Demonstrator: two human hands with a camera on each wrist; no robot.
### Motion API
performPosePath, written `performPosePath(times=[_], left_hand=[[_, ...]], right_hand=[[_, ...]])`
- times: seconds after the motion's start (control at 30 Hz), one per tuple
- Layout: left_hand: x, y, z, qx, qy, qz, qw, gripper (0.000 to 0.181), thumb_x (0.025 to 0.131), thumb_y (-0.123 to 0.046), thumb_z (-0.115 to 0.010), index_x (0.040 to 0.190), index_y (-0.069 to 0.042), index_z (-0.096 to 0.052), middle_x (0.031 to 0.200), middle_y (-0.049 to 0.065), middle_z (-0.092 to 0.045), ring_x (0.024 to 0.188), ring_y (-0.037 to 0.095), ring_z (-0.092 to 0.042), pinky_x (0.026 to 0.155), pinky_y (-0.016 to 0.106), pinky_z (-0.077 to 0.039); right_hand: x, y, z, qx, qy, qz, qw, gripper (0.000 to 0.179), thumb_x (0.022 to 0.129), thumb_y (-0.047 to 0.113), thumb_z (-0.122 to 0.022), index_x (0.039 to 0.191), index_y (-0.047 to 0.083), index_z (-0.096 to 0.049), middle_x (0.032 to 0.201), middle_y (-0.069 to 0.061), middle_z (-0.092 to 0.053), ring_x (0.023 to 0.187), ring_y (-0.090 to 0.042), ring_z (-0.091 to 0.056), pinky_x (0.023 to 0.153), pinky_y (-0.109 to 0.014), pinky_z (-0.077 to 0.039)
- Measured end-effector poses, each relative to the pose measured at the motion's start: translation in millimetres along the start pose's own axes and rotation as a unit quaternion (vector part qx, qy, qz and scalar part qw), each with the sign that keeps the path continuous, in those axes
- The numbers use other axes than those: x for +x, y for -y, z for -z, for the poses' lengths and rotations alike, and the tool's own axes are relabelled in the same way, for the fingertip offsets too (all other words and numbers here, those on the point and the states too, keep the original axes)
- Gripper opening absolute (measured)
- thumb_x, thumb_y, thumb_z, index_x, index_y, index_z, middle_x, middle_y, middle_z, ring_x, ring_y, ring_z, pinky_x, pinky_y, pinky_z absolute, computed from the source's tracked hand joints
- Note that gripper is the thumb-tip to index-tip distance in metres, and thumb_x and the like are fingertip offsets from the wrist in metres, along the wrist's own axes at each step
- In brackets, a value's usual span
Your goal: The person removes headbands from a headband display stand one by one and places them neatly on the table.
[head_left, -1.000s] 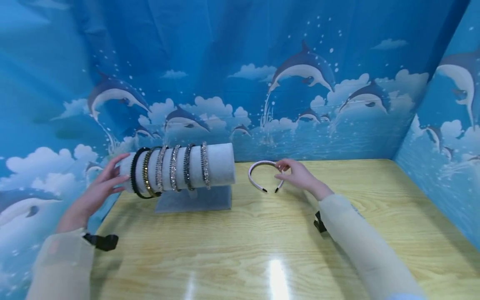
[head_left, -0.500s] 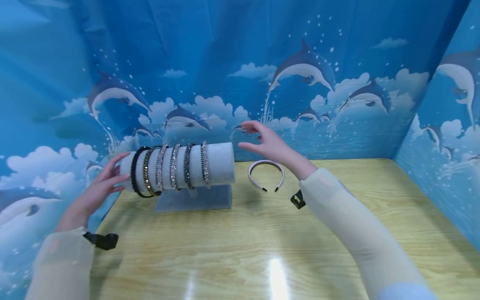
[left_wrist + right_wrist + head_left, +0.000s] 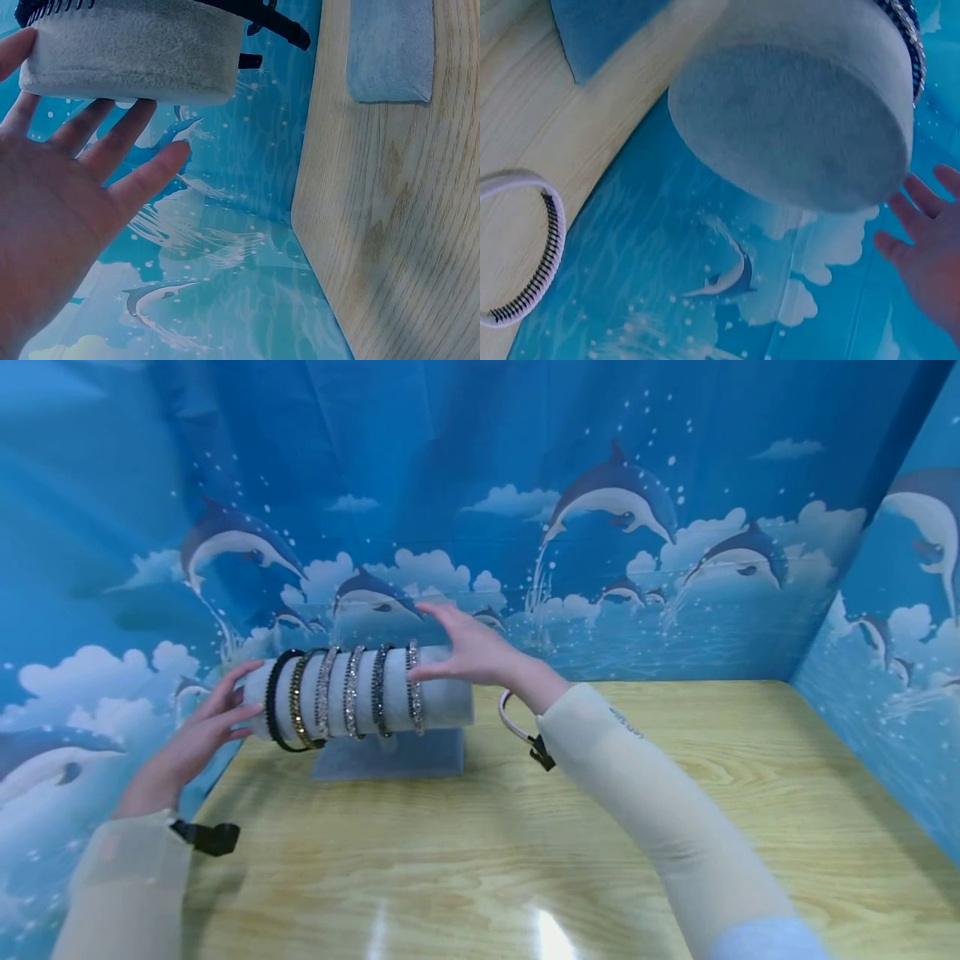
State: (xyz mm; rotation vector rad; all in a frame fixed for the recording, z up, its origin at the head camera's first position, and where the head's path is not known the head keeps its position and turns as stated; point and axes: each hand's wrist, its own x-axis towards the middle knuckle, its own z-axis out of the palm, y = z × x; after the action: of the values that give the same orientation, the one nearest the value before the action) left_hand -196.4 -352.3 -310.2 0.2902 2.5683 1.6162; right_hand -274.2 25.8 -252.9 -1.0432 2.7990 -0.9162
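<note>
A grey plush roll lies sideways on its flat base, with several headbands around it. From the left come a black headband, a gold one and glittery ones, the last a silvery headband. My left hand touches the roll's left end, fingers spread; the left wrist view shows its fingertips against the plush. Over the roll's right part reaches my right hand, thumb in front by the silvery headband, fingers above; whether it touches cannot be told. Nothing is held in it.
On the wooden table lies a pale pink toothed headband, right of the roll and partly hidden by my right arm in the head view. A dolphin-print curtain stands close behind the roll.
My right hand has left the pale pink headband on the table, risen and moved left to the roll's right part. My left hand stays at the roll's left end.
</note>
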Motion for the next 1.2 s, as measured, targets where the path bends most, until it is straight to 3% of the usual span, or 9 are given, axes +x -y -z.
performPosePath(times=[0.33, 0.47, 0.7, 0.77, 0.83, 1.03, 1.2], left_hand=[[0.6, -0.3, -0.7, -0.003, 0.002, -0.002, 1.0, 0.06, 0.105, -0.029, -0.043, 0.154, -0.04, -0.011, 0.147, 0.009, -0.026, 0.109, -0.001, -0.043, 0.095, 0.058, -0.031], [0.3, -0.3, -1.3, -0.004, 0.004, 0.002, 1.0, 0.06, 0.105, -0.03, -0.043, 0.154, -0.04, -0.01, 0.151, 0.017, -0.022, 0.11, 0.0, -0.042, 0.097, 0.063, -0.029], [1.0, -1.9, -2.4, 0.0, 0.001, 0.02, 0.9998, 0.063, 0.104, -0.033, -0.045, 0.154, -0.041, -0.008, 0.156, 0.028, -0.006, 0.128, 0.035, -0.03, 0.1, 0.069, -0.024], [1.3, -2.4, -2.8, 0.0, 0.0, 0.021, 0.9998, 0.063, 0.104, -0.033, -0.045, 0.155, -0.041, -0.008, 0.155, 0.028, -0.007, 0.129, 0.038, -0.028, 0.1, 0.069, -0.024], [1.2, -2.6, -2.7, 0.003, 0.0, 0.021, 0.9998, 0.063, 0.104, -0.034, -0.045, 0.155, -0.041, -0.008, 0.155, 0.028, -0.008, 0.127, 0.033, -0.032, 0.099, 0.069, -0.024], [0.5, 0.0, -2.0, 0.005, -0.004, 0.011, 0.9999, 0.061, 0.105, -0.032, -0.044, 0.154, -0.04, -0.009, 0.151, 0.025, -0.017, 0.108, 0.002, -0.042, 0.097, 0.065, -0.028], [2.1, 2.2, -1.4, 0.004, -0.005, 0.008, 0.9999, 0.06, 0.105, -0.031, -0.044, 0.154, -0.04, -0.01, 0.149, 0.019, -0.021, 0.107, 0.0, -0.042, 0.095, 0.062, -0.03]], right_hand=[[7.6, 0, -20, -0.061, 0.031, -0.002, 0.9976, 0.111, 0.072, 0.066, -0.074, 0.156, 0.022, -0.018, 0.159, -0.004, -0.02, 0.143, -0.024, -0.023, 0.112, -0.047, -0.024], [8.2, -3, -24, -0.088, 0.04, 0.01, 0.9952, 0.113, 0.07, 0.066, -0.075, 0.156, 0.02, -0.018, 0.158, -0.004, -0.022, 0.143, -0.025, -0.024, 0.113, -0.045, -0.022], [8.0, -4, -25, -0.126, 0.054, 0.03, 0.99, 0.118, 0.069, 0.068, -0.076, 0.157, 0.016, -0.016, 0.158, -0.004, -0.021, 0.144, -0.023, -0.021, 0.115, -0.043, -0.017], [8.0, -4, -25, -0.135, 0.056, 0.032, 0.9887, 0.12, 0.067, 0.068, -0.076, 0.157, 0.015, -0.015, 0.159, -0.004, -0.021, 0.144, -0.023, -0.02, 0.115, -0.043, -0.016], [7.8, -3, -24, -0.142, 0.059, 0.032, 0.9876, 0.122, 0.066, 0.068, -0.077, 0.157, 0.015, -0.015, 0.159, -0.004, -0.021, 0.144, -0.023, -0.02, 0.115, -0.043, -0.015], [7.7, -3, -26, -0.155, 0.062, 0.031, 0.9855, 0.121, 0.066, 0.067, -0.078, 0.156, 0.014, -0.017, 0.158, -0.004, -0.024, 0.143, -0.023, -0.023, 0.115, -0.043, -0.016], [7.5, -3, -27, -0.153, 0.048, 0.032, 0.9866, 0.115, 0.067, 0.066, -0.078, 0.155, 0.014, -0.023, 0.155, -0.004, -0.03, 0.14, -0.023, -0.029, 0.114, -0.043, -0.02]])
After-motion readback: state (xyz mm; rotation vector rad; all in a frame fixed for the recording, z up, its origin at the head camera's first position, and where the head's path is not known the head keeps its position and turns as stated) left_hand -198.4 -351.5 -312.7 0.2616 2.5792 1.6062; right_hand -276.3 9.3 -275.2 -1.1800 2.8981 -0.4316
